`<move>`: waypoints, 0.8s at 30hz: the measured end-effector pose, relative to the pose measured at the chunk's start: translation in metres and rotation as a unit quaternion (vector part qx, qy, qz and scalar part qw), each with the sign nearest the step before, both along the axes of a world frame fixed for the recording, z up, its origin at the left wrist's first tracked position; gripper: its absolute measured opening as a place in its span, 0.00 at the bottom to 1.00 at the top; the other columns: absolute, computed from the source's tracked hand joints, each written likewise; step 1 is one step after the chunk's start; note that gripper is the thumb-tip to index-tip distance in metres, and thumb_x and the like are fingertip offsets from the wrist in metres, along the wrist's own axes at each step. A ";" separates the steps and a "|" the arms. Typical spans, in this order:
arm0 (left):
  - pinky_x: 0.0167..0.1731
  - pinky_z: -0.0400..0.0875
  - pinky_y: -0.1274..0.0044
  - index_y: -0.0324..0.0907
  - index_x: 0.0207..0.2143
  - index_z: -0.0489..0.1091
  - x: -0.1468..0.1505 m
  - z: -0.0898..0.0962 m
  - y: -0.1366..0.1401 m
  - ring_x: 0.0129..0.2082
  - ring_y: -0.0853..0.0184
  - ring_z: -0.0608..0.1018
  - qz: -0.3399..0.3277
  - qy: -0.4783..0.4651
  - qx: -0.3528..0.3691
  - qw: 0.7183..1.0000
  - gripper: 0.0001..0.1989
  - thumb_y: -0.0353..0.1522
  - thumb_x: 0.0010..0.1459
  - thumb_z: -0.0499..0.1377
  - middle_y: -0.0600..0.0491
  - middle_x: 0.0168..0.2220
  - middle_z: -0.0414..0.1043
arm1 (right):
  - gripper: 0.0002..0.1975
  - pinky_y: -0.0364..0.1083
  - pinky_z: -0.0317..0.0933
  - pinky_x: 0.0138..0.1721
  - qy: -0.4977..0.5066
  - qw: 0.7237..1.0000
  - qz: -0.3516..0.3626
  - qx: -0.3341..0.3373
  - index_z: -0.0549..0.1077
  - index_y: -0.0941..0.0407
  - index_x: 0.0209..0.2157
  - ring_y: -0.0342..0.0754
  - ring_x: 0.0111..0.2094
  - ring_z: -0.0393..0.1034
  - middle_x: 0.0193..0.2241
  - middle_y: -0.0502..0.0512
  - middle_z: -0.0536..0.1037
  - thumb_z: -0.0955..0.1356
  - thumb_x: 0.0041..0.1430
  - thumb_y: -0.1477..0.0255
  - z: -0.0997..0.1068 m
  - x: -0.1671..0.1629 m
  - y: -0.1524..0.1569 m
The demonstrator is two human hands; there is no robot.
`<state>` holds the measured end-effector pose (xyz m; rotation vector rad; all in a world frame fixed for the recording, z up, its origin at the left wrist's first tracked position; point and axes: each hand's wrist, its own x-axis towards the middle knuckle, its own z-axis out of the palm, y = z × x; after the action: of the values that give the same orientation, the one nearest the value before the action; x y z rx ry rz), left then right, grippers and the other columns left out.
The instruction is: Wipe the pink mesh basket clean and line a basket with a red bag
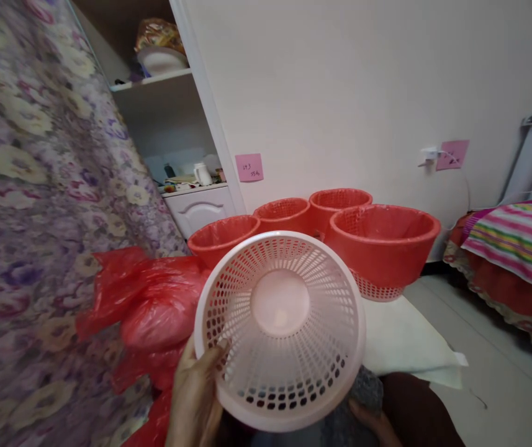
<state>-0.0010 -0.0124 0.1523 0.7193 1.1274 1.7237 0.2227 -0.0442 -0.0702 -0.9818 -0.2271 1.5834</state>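
My left hand [195,397] grips the lower left rim of a pale pink perforated plastic basket [279,329], held up with its open mouth facing me. My right hand [368,419] sits low under the basket's right side; only a few fingers show, resting on grey cloth, and whether they hold anything is hidden. A heap of red plastic bags [149,304] lies just left of the basket. Behind it stand several red baskets [382,248], two of them lined with red bags.
A floral curtain [28,217] fills the left side. White shelves [172,118] with small items stand at the back left. A bed with a striped blanket [521,242] is on the right, beside pale floor. A white cushion [405,341] lies under the red baskets.
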 end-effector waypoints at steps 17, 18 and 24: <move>0.36 0.80 0.66 0.42 0.50 0.67 -0.007 0.034 0.039 0.35 0.61 0.82 -0.075 0.077 -0.005 0.994 0.27 0.17 0.47 0.56 0.51 0.35 0.78 | 0.18 0.60 0.67 0.50 -0.274 0.952 0.077 0.116 0.81 0.47 0.25 0.73 0.49 0.70 0.36 0.55 0.84 0.78 0.23 0.70 -0.013 0.087 0.004; 0.39 0.79 0.66 0.44 0.51 0.66 -0.006 0.032 0.040 0.38 0.60 0.81 -0.077 0.083 0.006 0.994 0.27 0.19 0.48 0.58 0.49 0.39 0.78 | 0.17 0.60 0.68 0.49 -0.276 0.950 0.080 0.120 0.81 0.47 0.25 0.73 0.49 0.70 0.35 0.55 0.84 0.77 0.23 0.71 -0.011 0.091 0.005; 0.63 0.49 0.55 0.54 0.65 0.41 -0.019 0.025 0.033 0.67 0.57 0.51 0.031 0.323 -0.017 0.946 0.37 0.45 0.58 0.55 0.51 0.69 0.40 | 0.17 0.60 0.66 0.52 -0.243 0.958 0.109 0.107 0.80 0.46 0.24 0.73 0.51 0.69 0.36 0.54 0.84 0.78 0.23 0.72 -0.001 0.084 0.005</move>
<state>-0.0200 0.0206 0.1770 1.2942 1.6247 1.5483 0.3067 -0.0388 -0.0707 -1.1911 -0.8554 1.4513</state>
